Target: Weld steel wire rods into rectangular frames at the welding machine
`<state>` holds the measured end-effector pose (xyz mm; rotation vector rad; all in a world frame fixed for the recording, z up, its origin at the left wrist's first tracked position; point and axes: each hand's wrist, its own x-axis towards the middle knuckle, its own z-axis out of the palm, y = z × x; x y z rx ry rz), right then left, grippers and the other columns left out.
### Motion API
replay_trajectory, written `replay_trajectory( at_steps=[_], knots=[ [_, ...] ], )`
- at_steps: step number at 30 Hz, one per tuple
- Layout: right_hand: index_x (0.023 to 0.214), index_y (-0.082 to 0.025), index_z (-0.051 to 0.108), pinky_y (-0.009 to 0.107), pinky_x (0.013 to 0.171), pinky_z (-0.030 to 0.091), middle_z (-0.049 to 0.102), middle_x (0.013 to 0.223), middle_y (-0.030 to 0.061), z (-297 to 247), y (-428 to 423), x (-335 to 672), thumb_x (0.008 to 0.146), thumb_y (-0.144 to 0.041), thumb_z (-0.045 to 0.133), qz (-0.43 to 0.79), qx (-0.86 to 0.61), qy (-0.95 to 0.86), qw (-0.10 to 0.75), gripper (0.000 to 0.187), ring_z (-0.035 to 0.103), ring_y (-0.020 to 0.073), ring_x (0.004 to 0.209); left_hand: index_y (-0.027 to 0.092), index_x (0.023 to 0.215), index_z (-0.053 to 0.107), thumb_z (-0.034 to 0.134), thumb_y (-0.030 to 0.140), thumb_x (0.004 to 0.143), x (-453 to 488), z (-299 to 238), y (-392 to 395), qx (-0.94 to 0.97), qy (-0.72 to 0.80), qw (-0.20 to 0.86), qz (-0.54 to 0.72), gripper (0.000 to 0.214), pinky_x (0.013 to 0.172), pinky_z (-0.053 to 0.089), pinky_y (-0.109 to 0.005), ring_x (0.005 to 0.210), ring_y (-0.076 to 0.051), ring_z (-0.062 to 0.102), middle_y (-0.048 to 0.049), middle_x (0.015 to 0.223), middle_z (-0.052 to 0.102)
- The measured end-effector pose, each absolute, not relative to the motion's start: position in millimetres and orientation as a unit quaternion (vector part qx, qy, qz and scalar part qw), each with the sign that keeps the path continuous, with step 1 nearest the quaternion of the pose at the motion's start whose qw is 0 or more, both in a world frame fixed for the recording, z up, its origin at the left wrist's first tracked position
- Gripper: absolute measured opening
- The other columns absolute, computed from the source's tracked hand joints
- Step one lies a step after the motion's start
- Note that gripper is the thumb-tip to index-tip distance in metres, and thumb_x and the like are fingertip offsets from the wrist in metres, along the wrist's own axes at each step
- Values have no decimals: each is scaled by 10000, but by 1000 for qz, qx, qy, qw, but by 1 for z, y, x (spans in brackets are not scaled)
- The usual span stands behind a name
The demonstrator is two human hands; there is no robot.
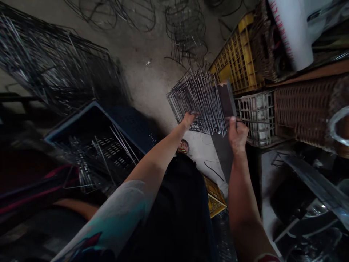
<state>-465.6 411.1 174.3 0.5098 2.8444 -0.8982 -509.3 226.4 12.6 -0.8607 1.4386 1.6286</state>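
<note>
A row of bent metal wire frames (203, 98) stands packed together in front of me, beside an upright dark plate (227, 100). Across their near side runs a thin dark metal rod (259, 122). My right hand (237, 133) is closed around the rod close to the plate, thumb on top, and the rod sticks out to the right past the fingers. At the near left side of the frames, my left hand (190, 118) is closed in a pinch where the rod's other end seems to lie. Its fingertips are partly hidden in the dim light.
Left of me is a blue crate (96, 109) with loose metal rods, and behind it a large wire stack (68, 65). On the right stand a yellow crate (234, 54), a white crate (256, 116) and brown baskets (308, 109). Wire shapes (185, 22) lie on the floor ahead.
</note>
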Motion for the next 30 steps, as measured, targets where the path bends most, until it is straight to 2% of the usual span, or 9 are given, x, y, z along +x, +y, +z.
replay_trajectory(
  at_steps=[3,6,8,11,13,16,20,26,30],
  knots=[
    [902,-138,735,302,680,441,662,682,65,171,414,-464,989,-545,318,-290,173,939,61,589,603,175,656,166,1035,573,634,125,764,-488,21,218,-310,642,364,599,281,810,499,-362,850,-204,637,-74,915,648],
    [925,-143,727,292,668,446,658,677,58,167,412,-460,994,-544,293,-300,187,933,71,594,601,169,646,194,1211,548,740,75,641,-472,31,221,-246,708,325,576,614,1033,402,-382,1199,-269,521,-113,1248,544],
    [961,-156,715,286,682,458,670,715,55,163,409,-454,994,-536,305,-305,181,931,84,560,610,168,676,191,1142,611,794,87,593,-467,36,229,-199,726,308,582,588,1087,356,-364,1269,-284,458,-108,1307,490],
    [1119,-182,654,298,762,489,697,920,64,156,411,-442,942,-530,461,-310,151,934,95,435,628,179,803,157,875,663,783,194,676,-471,33,237,-205,713,294,603,235,1046,395,-360,1156,-264,534,-102,1120,585],
    [1263,-188,560,328,830,499,672,1083,86,152,420,-430,897,-504,553,-303,140,939,89,484,623,197,903,154,836,638,678,276,803,-476,25,231,-263,694,275,611,133,976,442,-359,1040,-234,583,-93,990,622],
    [1367,-167,458,389,931,480,606,1237,132,146,440,-409,886,-422,570,-249,143,955,76,556,597,232,1031,165,925,588,505,360,918,-481,10,205,-368,643,249,624,212,814,508,-337,835,-181,622,-63,858,622],
    [1428,-169,403,400,1013,441,548,1335,135,137,454,-376,897,-257,496,-176,142,970,91,546,539,251,1191,186,933,534,564,411,879,-476,-6,163,-465,553,261,640,233,623,516,-270,601,-136,605,2,683,555],
    [1392,-146,447,414,982,463,545,1346,169,106,437,-320,903,-272,444,-131,174,956,198,504,551,286,1182,171,988,531,542,350,883,-455,-14,145,-517,523,282,616,208,543,485,-241,568,-149,623,1,642,566],
    [1406,-147,398,393,955,465,504,1389,169,90,419,-290,897,-321,448,-151,221,932,243,540,572,286,1144,139,960,579,560,302,886,-425,-4,151,-488,564,321,584,180,529,461,-230,554,-129,600,1,662,578]
  ],
)
